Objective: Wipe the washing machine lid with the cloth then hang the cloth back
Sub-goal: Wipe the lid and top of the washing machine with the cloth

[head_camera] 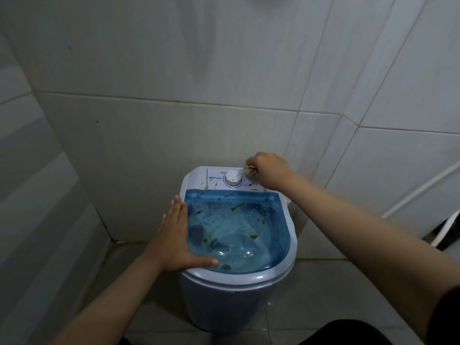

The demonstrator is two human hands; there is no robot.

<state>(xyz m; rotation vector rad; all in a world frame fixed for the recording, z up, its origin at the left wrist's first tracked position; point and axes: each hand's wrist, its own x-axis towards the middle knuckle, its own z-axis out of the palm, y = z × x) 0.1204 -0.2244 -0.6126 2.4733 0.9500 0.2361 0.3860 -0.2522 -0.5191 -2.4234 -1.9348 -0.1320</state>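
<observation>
a: what fills the view?
b: grey tiled walls (174, 70) meeting in a corner, and a tiled floor (323, 295) below. against the back wall stands a small white washing machine (239, 302), seen from above.
a: and its top?
b: a clear blue lid (249, 227), closed, beaded with water and streaked with brownish-green smears. behind it a white control panel (219, 180), also smeared, with a round white dial (233, 180).
a: the hands?
b: the left hand (178, 235) lies flat and open, fingers together, on the lid's left edge, thumb along the front rim. the right hand (267, 170) is fisted at the panel's back right corner, just beside the dial.
a: the cloth?
b: a pale bit (250, 168) shows under that fist; i cannot tell if it is cloth.
</observation>
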